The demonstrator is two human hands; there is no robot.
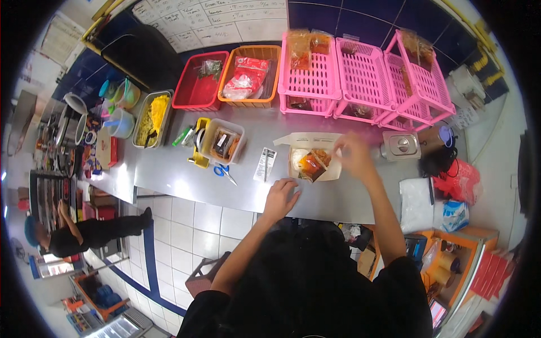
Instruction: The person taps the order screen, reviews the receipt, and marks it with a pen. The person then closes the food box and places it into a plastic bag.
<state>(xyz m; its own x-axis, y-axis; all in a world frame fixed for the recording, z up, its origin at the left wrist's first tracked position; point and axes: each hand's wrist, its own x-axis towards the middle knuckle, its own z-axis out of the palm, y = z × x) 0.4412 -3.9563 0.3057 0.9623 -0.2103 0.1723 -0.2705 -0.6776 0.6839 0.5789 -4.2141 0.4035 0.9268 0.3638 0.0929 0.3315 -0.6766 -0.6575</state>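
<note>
An open paper food box (pixel 334 174) lies on the steel counter (pixel 249 186), holding rice (pixel 301 158), a packet with orange-red contents (pixel 312 164) and browned food. At the box's right side is my right hand (pixel 353 154), blurred, its fingers curled near the rim; whether it pinches anything is unclear. My left hand (pixel 281 198) rests by the counter's front edge, below and left of the box, fingers apart and holding nothing. A printed slip (pixel 265 164) lies left of the box, and blue-handled scissors (pixel 225 173) lie beyond it.
Pink racks (pixel 308 91), an orange basket (pixel 249 101) and a red basket (pixel 196 101) line the back. Left stand a tub of packets (pixel 223 141) and a tray of yellow food (pixel 154 120). A lidded steel container (pixel 401 145) is right. Another person (pixel 84 234) stands far left.
</note>
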